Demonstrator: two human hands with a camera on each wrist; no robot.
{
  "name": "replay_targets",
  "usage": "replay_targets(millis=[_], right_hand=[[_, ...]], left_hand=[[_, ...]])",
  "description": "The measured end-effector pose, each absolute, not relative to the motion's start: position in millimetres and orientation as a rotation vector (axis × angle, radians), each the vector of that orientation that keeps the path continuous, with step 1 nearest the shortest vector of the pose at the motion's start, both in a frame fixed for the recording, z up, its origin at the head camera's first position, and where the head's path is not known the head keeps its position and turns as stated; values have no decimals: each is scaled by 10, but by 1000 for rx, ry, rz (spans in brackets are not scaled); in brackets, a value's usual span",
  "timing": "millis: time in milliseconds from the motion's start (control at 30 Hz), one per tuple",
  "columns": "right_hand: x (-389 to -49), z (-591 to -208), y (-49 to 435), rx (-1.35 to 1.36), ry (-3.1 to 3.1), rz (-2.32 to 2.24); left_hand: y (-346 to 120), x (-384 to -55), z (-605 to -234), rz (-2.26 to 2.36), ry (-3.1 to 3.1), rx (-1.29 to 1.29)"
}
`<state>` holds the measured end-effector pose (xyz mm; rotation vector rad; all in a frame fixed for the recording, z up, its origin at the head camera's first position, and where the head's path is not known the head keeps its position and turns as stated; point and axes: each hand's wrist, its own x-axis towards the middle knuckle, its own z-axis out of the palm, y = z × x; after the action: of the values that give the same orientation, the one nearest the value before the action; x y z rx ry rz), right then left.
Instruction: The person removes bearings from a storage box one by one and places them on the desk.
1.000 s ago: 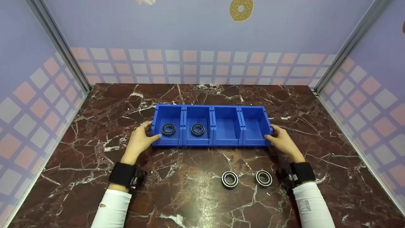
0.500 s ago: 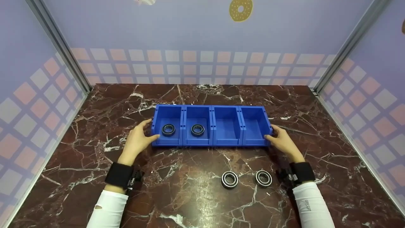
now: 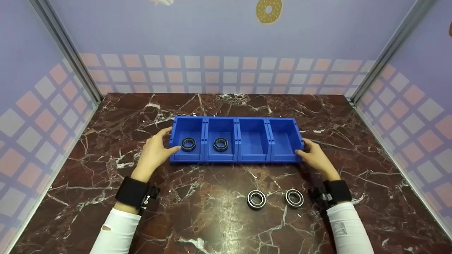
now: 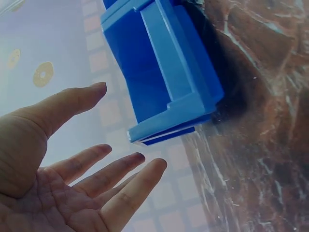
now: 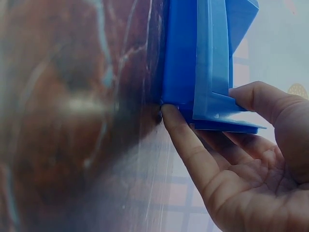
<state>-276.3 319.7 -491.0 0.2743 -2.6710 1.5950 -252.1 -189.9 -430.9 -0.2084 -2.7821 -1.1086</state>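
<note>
A row of joined blue storage bins [image 3: 254, 141] stands on the table. One black-edged ball bearing [image 3: 188, 149] lies in the leftmost bin and another bearing [image 3: 220, 149] in the one beside it; the two bins on the right hold nothing. My left hand [image 3: 153, 152] is at the left end, its fingers spread and apart from the bin wall in the left wrist view. At the other end my right hand [image 3: 315, 157] grips the end wall, thumb over its edge and fingers along the outside, as the right wrist view shows.
Two more ball bearings, a left one [image 3: 251, 205] and a right one [image 3: 294, 205], lie on the dark red marble table [image 3: 197, 218] in front of the bins. Patterned panels [image 3: 226, 38] enclose the table at the back and both sides.
My left hand has loosened from the bin's left end, its fingers opening and its wrist shifting slightly left. The right hand, bins and bearings have stayed in place.
</note>
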Motion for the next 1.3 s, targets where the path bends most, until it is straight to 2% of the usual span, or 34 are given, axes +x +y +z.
replay_targets(millis=[733, 1300], right_hand=[[-2739, -4902, 3182, 243, -2655, 1673], [-2742, -4919, 3181, 265, -2613, 1748]], left_hand=[[-1602, -2583, -4014, -932, -2836, -323], [-1240, -2605, -3955, -842, -2798, -513]])
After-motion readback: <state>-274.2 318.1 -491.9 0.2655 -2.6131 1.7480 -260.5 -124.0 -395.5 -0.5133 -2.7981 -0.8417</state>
